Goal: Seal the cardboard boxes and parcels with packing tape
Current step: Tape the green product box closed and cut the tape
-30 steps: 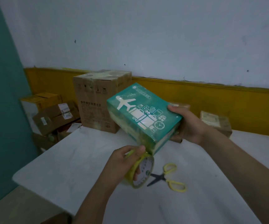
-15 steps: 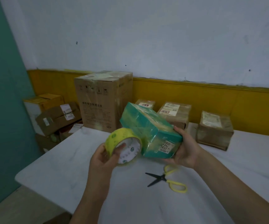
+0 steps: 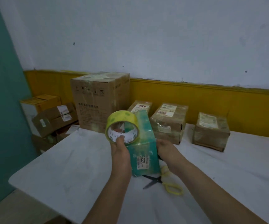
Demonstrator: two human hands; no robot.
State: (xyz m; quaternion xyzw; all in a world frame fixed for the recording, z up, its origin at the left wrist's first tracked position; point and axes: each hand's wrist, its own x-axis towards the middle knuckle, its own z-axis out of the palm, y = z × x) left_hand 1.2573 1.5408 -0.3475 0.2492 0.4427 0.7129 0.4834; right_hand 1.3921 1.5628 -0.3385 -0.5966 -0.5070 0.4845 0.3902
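Taping looks well advanced: the big carton [image 3: 98, 101] at the table's [image 3: 69, 167] far left corner and the brown parcels [image 3: 169, 122] along its far edge shine with wrap, and the green box [image 3: 144, 143], held above the table's middle, already shows glossy bands. Left hand [image 3: 120, 151] pinches the tape roll [image 3: 122, 120] just beside the box, thumb on the core's rim, fingertips inside; right hand [image 3: 165, 148] grips the box's right side, fingers hidden. What seems left is finishing this wrap and cutting the strip with the scissors [image 3: 163, 181] lying on the table below.
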